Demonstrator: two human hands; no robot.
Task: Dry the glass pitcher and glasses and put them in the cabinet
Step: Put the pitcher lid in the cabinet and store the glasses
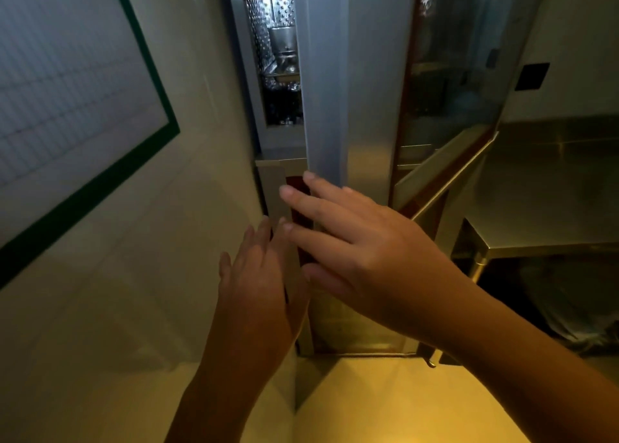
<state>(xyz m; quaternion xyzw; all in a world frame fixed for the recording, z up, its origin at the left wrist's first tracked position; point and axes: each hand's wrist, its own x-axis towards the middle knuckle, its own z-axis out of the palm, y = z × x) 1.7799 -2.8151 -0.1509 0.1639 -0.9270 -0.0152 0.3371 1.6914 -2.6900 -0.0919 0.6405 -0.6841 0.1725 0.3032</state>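
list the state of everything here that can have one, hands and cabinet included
left hand: open, fingers straight, holding nothing
right hand: open, fingers spread, fingertips at the door's lower corner, holding nothing
cabinet door: ajar, with a gap along its left edge
glassware: stored inside, seen through the gap, too blurred to tell pieces apart

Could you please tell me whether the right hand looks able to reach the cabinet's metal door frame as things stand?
Probably yes: the right hand is open, its fingertips at the lower corner of the door frame, nothing between them. The left hand lies lower, out of the way.
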